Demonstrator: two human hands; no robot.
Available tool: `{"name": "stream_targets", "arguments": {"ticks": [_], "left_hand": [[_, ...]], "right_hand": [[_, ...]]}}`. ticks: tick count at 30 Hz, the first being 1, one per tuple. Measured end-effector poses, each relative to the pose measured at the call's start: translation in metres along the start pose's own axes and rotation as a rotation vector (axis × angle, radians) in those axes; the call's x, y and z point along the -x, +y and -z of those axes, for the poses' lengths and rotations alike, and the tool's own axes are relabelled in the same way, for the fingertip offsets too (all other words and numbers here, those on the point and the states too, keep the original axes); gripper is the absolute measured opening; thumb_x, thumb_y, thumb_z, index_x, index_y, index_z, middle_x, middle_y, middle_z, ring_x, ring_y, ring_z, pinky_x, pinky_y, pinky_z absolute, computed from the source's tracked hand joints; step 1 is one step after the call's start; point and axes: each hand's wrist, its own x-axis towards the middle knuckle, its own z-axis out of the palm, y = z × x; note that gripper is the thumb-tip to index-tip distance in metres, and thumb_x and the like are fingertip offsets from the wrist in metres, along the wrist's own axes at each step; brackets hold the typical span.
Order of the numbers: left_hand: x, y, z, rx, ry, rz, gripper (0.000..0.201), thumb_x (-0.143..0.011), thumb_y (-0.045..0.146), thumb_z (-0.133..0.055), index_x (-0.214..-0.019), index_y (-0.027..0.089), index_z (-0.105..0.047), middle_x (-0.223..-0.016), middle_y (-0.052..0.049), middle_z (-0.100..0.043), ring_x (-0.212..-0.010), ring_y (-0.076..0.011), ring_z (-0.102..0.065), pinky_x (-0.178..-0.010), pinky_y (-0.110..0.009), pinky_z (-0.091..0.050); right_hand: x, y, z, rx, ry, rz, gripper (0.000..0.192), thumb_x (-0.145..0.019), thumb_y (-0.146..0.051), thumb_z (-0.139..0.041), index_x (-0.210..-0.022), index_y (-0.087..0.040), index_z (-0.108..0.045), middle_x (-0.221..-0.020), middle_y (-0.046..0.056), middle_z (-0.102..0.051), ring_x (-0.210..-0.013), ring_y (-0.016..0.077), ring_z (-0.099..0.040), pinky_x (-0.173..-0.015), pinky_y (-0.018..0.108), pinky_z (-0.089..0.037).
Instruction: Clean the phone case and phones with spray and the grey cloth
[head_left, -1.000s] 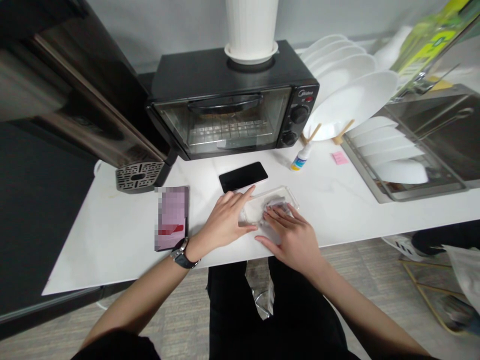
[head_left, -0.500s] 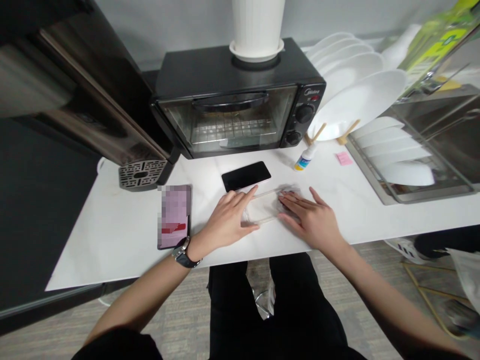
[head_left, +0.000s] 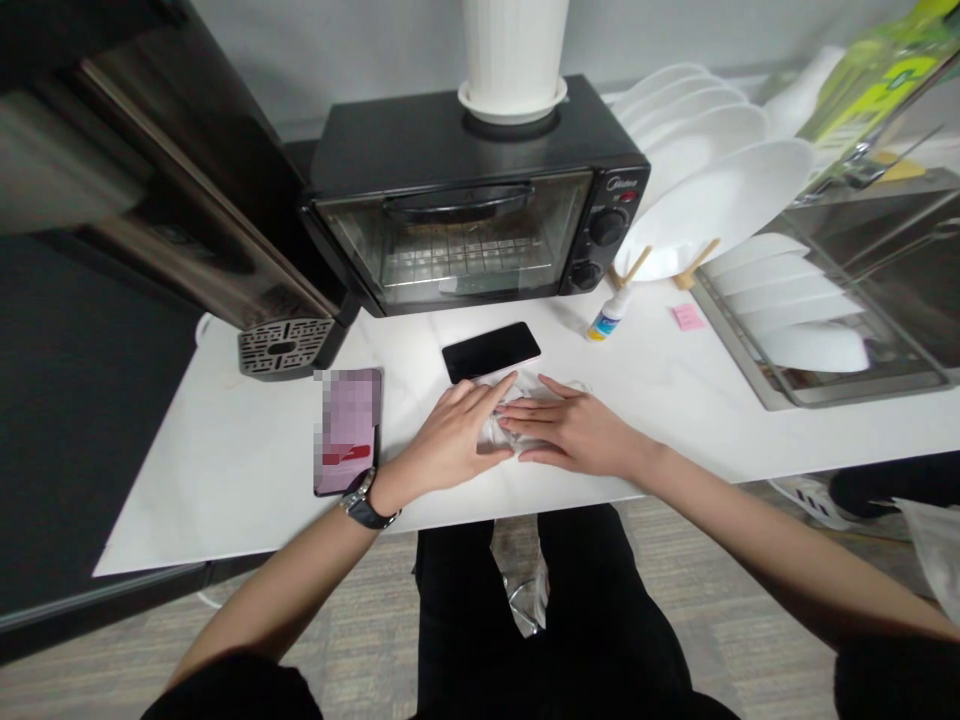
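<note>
A clear phone case (head_left: 499,430) lies flat on the white counter (head_left: 225,470), mostly covered by my hands. My left hand (head_left: 450,435) rests spread on the case's left end and holds it down. My right hand (head_left: 574,430) lies flat over the case's middle and presses a crumpled wipe (head_left: 529,385) against it. A black phone (head_left: 490,351) lies face up just behind the case. A second phone with a pink screen (head_left: 349,430) lies to the left of my left hand.
A black toaster oven (head_left: 472,200) with a white pot (head_left: 513,55) on top stands behind. White plates (head_left: 712,190) lean in a rack at right beside a metal tray (head_left: 825,330). A small bottle (head_left: 609,316) and a pink note (head_left: 687,316) lie near them. A drip grille (head_left: 285,347) sits at left.
My right hand slid with the wipe from the case's near edge out to its right end, then back left over the middle. The left hand stayed put on the case.
</note>
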Motion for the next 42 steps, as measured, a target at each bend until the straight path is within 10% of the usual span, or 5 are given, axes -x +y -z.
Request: {"name": "stream_targets", "arguments": {"ticks": [9,15,20,32,42], "left_hand": [[0.000,0.005,0.003,0.065,-0.023,0.032,0.101,-0.098,0.040,-0.077,-0.179,0.026,-0.019,-0.163,-0.006,-0.063,-0.139,-0.0319,-0.055,-0.125,-0.047,-0.041],[0.001,0.001,0.001,0.080,-0.018,-0.002,0.102,-0.099,0.042,-0.078,-0.179,0.023,-0.019,-0.159,-0.010,-0.064,-0.137,-0.0310,-0.056,-0.121,-0.044,-0.045],[0.002,-0.003,0.002,0.021,0.001,-0.010,0.104,-0.097,0.046,-0.080,-0.178,0.018,-0.023,-0.154,-0.016,-0.064,-0.133,-0.0321,-0.058,-0.118,-0.044,-0.048],[0.003,0.003,0.004,0.054,-0.019,0.026,0.097,-0.099,0.040,-0.074,-0.179,0.025,-0.020,-0.161,-0.008,-0.064,-0.141,-0.0312,-0.056,-0.124,-0.044,-0.042],[0.002,-0.001,0.004,0.089,-0.014,0.004,0.104,-0.096,0.039,-0.079,-0.179,0.027,-0.018,-0.158,-0.006,-0.066,-0.136,-0.0302,-0.057,-0.120,-0.043,-0.044]], "right_hand": [[0.076,0.030,0.034,0.023,0.008,0.015,0.051,-0.111,-0.037,-0.066,-0.161,-0.030,-0.061,-0.155,0.006,-0.071,-0.142,0.0277,-0.070,-0.144,0.056,-0.021],[0.032,0.021,0.014,-0.135,-0.060,0.220,0.052,-0.109,-0.041,-0.069,-0.151,-0.011,-0.067,-0.154,0.017,-0.070,-0.150,0.0271,-0.064,-0.142,0.052,-0.025],[-0.006,0.020,0.012,-0.136,-0.154,0.174,0.053,-0.110,-0.037,-0.068,-0.160,-0.020,-0.059,-0.165,0.011,-0.060,-0.160,0.0226,-0.051,-0.142,0.053,-0.016],[0.075,0.029,0.050,-0.130,-0.092,-0.059,0.050,-0.106,-0.028,-0.072,-0.156,-0.031,-0.067,-0.156,0.005,-0.069,-0.146,0.0245,-0.066,-0.143,0.047,-0.021],[0.033,0.013,0.029,-0.335,-0.212,0.094,0.043,-0.109,-0.031,-0.068,-0.151,-0.019,-0.070,-0.153,0.013,-0.072,-0.148,0.0239,-0.065,-0.142,0.050,-0.022]]}}
